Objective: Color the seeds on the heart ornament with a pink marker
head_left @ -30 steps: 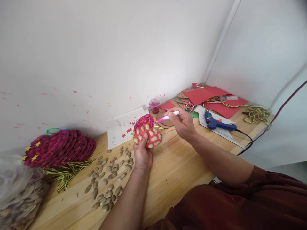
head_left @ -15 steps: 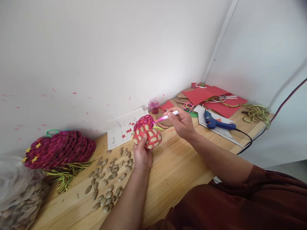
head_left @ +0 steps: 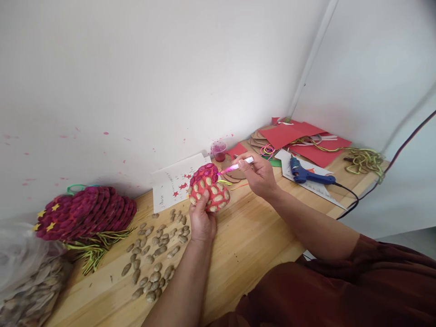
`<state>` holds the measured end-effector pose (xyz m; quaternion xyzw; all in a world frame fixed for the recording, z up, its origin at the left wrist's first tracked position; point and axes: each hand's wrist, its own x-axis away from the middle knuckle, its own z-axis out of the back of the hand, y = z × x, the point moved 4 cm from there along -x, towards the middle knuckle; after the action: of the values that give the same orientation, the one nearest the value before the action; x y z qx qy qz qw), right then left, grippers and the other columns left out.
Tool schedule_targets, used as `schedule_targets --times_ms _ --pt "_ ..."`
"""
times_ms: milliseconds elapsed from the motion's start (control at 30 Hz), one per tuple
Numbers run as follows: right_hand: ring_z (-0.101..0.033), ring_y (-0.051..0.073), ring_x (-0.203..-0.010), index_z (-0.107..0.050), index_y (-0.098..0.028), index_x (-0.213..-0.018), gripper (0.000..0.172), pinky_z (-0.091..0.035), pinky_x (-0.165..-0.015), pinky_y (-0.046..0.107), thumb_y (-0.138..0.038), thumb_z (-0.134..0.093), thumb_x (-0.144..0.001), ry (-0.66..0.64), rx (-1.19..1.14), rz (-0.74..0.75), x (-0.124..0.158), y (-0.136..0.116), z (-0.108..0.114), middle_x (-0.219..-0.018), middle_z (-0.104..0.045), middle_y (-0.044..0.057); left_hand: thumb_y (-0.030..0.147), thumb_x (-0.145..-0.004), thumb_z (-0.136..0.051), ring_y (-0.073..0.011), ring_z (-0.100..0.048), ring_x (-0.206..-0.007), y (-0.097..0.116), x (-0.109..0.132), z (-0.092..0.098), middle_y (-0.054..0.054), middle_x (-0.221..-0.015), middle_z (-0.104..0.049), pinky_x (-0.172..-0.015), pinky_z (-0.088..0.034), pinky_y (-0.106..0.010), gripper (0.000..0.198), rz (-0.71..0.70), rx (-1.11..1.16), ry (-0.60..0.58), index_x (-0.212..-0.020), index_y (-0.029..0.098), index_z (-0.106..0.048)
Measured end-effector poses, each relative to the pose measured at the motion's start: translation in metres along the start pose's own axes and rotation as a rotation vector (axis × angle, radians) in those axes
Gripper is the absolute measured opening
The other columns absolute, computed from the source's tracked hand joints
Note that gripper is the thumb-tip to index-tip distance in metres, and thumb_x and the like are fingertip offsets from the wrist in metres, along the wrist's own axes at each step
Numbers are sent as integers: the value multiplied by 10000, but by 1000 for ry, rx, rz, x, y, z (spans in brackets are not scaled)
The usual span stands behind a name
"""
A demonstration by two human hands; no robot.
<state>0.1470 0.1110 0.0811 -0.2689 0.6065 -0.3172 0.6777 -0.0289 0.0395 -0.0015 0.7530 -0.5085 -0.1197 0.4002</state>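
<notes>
The person's left hand (head_left: 202,221) is closing around the lower edge of a round red piece studded with peanuts (head_left: 211,190), the thumb pressing on its front while the other fingers are hiding behind it. The piece is tilting up over the counter (head_left: 252,236), just in front of the left hand; its far part is showing purple-pink paint, while the peanuts nearer the thumb are showing plain tan. The right hand (head_left: 259,175) is pinching a white-handled brush (head_left: 240,165) between thumb and curled fingers, and the pink tip is pointing at the piece's right edge, though whether it is touching is hard to tell. Left of the left hand, loose peanuts (head_left: 161,250) are lying scattered, and farther left a stack of purple pieces (head_left: 105,206) is leaning beside a clear plastic bag (head_left: 32,290). Beyond the left hand, a white sheet (head_left: 168,179) with red stars is lying flat. A plastic cup (head_left: 220,153) is standing beyond the gap between the hands. Right of the right hand, a blue glue gun (head_left: 315,177) is lying on white paper, with red sheets (head_left: 284,136) and tangled cord (head_left: 364,162) resting farther off.
</notes>
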Motion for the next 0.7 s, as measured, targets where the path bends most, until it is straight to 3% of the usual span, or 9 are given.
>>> schedule_targets --times_ms 267,433,700 --pt "-662 179 -799 -724 -225 -934 355 -517 -812 358 -554 -636 -1034 0 -23 7 0 1 -1 -889 -767 31 268 -757 -891 -259 -815 -1035 -1 -1 1 -104 -1143 -843 -891 -656 -344 419 -4 -1 -20 -1166 212 -817" --pt "-664 174 -797 -729 -223 -943 344 -515 -803 348 -536 -629 -1043 -21 -27 7 2 0 -1 -887 -767 27 241 -755 -880 -230 -821 -954 0 -1 1 -94 -1113 -850 -839 -660 -308 355 8 8 10 -1105 207 -836" --pt "-657 175 -791 -732 -215 -939 334 -508 -789 350 -523 -645 -1034 7 -4 6 1 4 1 -866 -748 28 246 -730 -891 -241 -822 -987 1 0 -1 -101 -1109 -849 -860 -661 -316 358 -2 1 13 -1079 197 -834"
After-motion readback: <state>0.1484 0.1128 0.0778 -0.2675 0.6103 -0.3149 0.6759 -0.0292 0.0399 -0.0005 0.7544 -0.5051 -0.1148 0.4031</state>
